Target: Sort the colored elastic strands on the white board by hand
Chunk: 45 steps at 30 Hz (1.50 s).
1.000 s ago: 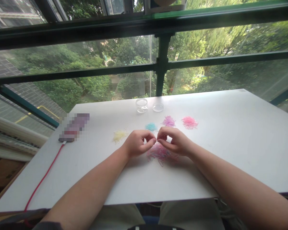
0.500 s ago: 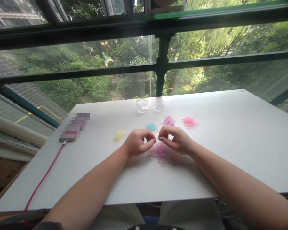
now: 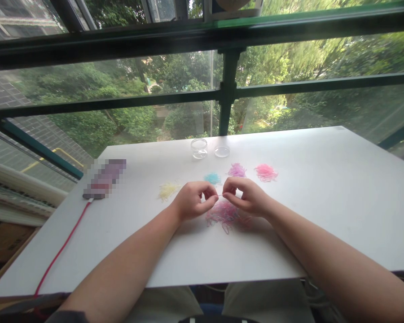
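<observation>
Between my fingertips a thin pink rubber band (image 3: 220,195) is stretched in a short line. My left hand (image 3: 194,199) pinches one end with thumb and forefinger, and my right hand (image 3: 245,195) pinches the other. Just below them lies a mixed pile of rubber bands (image 3: 223,214), mostly pink, partly covered by my fingers. Beyond my hands are sorted heaps: yellow bands (image 3: 167,191) to the left, blue bands (image 3: 212,178) in the middle, purple bands (image 3: 237,170) and bright pink bands (image 3: 265,172) to the right.
A clear round tub (image 3: 199,149) and a clear lid (image 3: 221,151) stand at the back of the white table (image 3: 323,193). On the left lies a blurred-out phone (image 3: 105,179) with a red cable (image 3: 63,246) running off the front edge. A window with green bars rises behind.
My hands have drawn very slightly apart, so a little more of the pink rubber band shows between them. The heaps and containers have not moved.
</observation>
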Each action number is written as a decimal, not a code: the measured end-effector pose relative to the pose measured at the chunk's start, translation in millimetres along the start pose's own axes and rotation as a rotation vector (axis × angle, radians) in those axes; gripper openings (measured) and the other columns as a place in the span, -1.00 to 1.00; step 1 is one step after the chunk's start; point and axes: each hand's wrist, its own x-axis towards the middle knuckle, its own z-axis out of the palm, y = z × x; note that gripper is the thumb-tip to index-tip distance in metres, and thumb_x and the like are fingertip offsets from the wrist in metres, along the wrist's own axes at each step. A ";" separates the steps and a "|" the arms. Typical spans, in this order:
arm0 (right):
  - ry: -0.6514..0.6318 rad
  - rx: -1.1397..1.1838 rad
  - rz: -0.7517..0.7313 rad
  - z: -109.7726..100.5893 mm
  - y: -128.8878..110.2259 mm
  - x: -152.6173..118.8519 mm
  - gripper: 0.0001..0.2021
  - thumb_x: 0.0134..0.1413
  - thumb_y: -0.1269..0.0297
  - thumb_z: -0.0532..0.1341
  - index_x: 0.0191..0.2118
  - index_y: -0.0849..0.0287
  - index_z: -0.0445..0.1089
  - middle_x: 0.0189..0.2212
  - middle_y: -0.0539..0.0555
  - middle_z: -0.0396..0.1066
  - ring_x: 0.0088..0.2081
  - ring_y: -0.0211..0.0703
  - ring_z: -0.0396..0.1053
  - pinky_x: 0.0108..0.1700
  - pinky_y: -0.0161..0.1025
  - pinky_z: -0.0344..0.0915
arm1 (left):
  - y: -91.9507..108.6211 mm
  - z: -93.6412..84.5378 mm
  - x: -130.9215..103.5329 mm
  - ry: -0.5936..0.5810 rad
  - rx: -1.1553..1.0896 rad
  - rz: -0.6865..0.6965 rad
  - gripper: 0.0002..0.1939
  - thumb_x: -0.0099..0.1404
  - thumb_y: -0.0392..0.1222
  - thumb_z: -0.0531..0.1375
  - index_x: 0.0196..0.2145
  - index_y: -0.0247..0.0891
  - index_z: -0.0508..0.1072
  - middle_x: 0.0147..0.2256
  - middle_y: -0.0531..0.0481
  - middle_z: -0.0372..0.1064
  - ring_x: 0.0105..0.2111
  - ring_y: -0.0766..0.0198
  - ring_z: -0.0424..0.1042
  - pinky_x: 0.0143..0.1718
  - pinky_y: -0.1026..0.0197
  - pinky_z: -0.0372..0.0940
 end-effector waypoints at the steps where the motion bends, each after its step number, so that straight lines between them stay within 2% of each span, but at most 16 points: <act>1: 0.000 0.002 -0.002 0.0 -0.4 0.0 -0.95 -0.03 0.43 0.10 -0.46 0.21 0.25 -0.55 0.00 0.27 -0.49 -0.31 0.20 -0.41 -0.33 0.19 | -0.2 0.1 -0.1 -0.001 0.000 0.000 -0.92 0.12 -0.27 0.13 -0.45 -0.31 0.41 -0.55 0.05 0.37 -0.54 0.42 0.30 -0.48 0.33 0.17; 12: -0.017 0.050 -0.010 2.3 -4.4 -0.9 -0.90 -0.15 0.50 0.10 -0.52 0.18 0.16 -0.59 -0.04 0.20 -0.50 -0.33 0.16 -0.43 -0.36 0.17 | 0.5 0.5 0.0 -0.001 0.007 0.008 -0.91 0.12 -0.24 0.15 -0.47 -0.31 0.40 -0.55 0.05 0.37 -0.55 0.43 0.29 -0.49 0.34 0.17; 27: -0.041 0.044 -0.020 1.0 -3.8 -1.4 -0.93 -0.11 0.49 0.09 -0.49 0.19 0.21 -0.57 -0.02 0.24 -0.49 -0.32 0.18 -0.41 -0.34 0.19 | 0.6 -0.7 0.1 0.007 0.015 0.007 -0.93 0.11 -0.28 0.13 -0.47 -0.31 0.40 -0.55 0.06 0.36 -0.55 0.43 0.28 -0.48 0.34 0.16; 36: -0.065 -0.013 -0.015 0.5 -3.7 -0.9 -0.92 -0.02 0.49 0.06 -0.43 0.20 0.23 -0.55 -0.02 0.25 -0.51 -0.33 0.16 -0.44 -0.36 0.16 | -1.4 -1.6 -0.8 -0.016 -0.007 0.016 -0.92 0.12 -0.29 0.12 -0.45 -0.31 0.41 -0.54 0.06 0.36 -0.54 0.43 0.29 -0.47 0.34 0.17; 45: -0.104 0.030 -0.042 3.1 -6.7 -2.5 -0.94 0.00 0.47 0.08 -0.43 0.20 0.25 -0.55 -0.02 0.25 -0.52 -0.34 0.18 -0.45 -0.37 0.18 | -0.7 0.8 0.7 0.024 0.015 -0.015 -0.89 0.14 -0.25 0.12 -0.45 -0.31 0.42 -0.55 0.04 0.38 -0.55 0.42 0.28 -0.49 0.34 0.17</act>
